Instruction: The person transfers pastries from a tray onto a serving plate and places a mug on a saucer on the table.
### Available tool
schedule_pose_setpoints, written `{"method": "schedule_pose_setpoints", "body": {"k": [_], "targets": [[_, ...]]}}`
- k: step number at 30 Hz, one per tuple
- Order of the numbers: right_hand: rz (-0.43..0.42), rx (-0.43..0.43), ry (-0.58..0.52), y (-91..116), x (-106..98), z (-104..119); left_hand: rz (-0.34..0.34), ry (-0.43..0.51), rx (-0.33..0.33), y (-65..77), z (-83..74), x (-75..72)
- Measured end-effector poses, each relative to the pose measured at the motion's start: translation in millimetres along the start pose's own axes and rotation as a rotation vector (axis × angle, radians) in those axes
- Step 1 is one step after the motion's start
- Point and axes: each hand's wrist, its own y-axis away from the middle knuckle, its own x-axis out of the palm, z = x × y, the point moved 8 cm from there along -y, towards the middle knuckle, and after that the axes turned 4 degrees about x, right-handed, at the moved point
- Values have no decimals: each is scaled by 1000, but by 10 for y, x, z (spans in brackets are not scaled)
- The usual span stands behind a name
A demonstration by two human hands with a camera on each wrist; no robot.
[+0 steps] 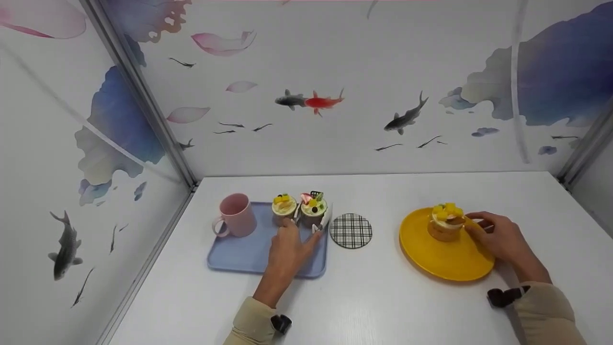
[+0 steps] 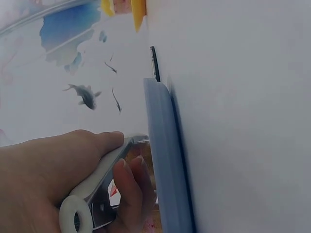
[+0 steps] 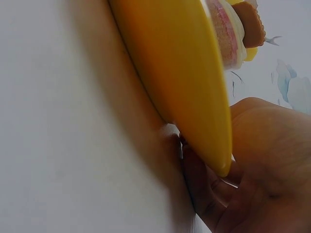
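In my left hand is a pair of metal tongs with pale handles, gripped between thumb and fingers. The tongs' arms straddle a fruit-topped cupcake on the blue tray. A second cupcake stands close on its left. My right hand holds the right rim of a yellow plate, fingers reaching under the edge in the right wrist view. On that plate sits a cupcake topped with yellow fruit pieces, near the right fingertips.
A pink mug stands at the tray's back left corner. Between tray and plate lies a round checked coaster. Printed wall panels close off the table at the back and left.
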Motion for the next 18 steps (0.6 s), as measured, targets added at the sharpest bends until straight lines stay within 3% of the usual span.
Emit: {"method": "schedule_pose_setpoints", "body": {"k": [10,18], "targets": [[9,3,-1,-1,-5,9,21,9,-1,-31,74,-3],[-8,-34,18,24,-12,34,-2,14,18,-37,76,-32]]}}
